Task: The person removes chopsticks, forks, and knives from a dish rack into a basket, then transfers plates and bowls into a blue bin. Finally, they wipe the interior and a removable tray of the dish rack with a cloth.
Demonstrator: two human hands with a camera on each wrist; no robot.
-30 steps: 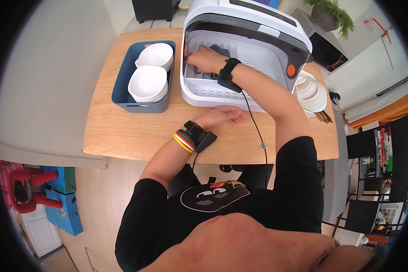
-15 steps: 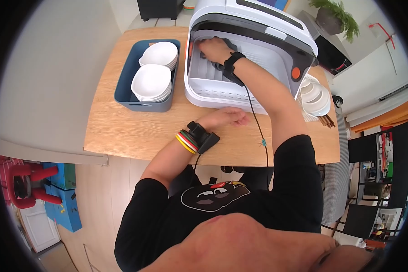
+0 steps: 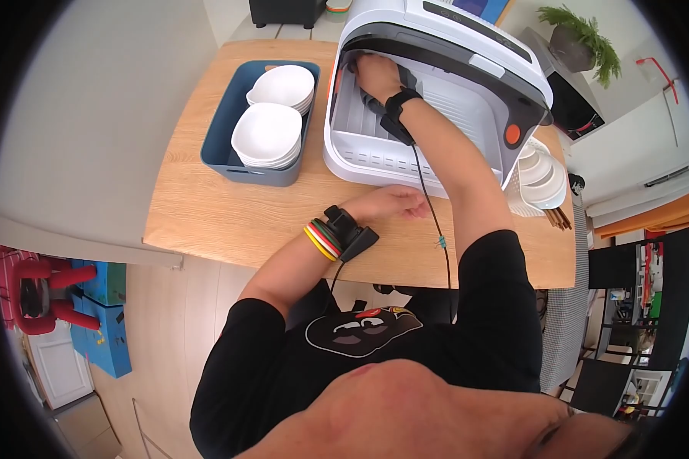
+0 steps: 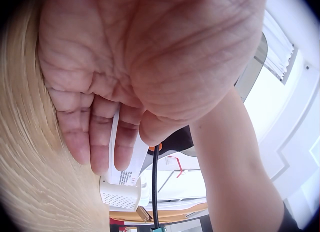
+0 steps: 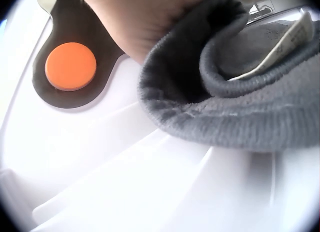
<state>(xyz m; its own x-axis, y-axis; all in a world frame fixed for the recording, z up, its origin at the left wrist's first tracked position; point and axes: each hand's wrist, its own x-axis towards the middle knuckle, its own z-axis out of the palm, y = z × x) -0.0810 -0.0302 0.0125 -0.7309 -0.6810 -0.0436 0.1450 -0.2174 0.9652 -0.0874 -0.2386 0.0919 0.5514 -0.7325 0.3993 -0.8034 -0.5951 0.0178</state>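
Inside the white countertop dish machine [image 3: 436, 180], my right hand [image 3: 377, 74] holds a folded grey cloth [image 5: 225, 124] near the left wall. In the right wrist view the cloth, showing a pale tag [image 5: 280, 49], hangs just over the white ribbed interior [image 5: 120, 177]. The hand's fingertips are hidden there. My left hand [image 3: 394, 203] rests on the table just in front of the machine. Its palm and loosely bent fingers [image 4: 100, 132] hold nothing in the left wrist view.
A blue-grey bin [image 3: 260, 176] with two stacks of white bowls [image 3: 266, 131] stands left of the machine. To the right, a white rack [image 3: 524, 200] holds dishes, with brown chopsticks [image 3: 559, 219] beside it. The machine's tinted lid [image 3: 452, 61] is raised. A cable [image 3: 429, 199] trails from my right wrist.
My right hand has moved with the grey cloth along the machine's left side toward its back. The left hand stays on the table. The head view has shifted slightly.
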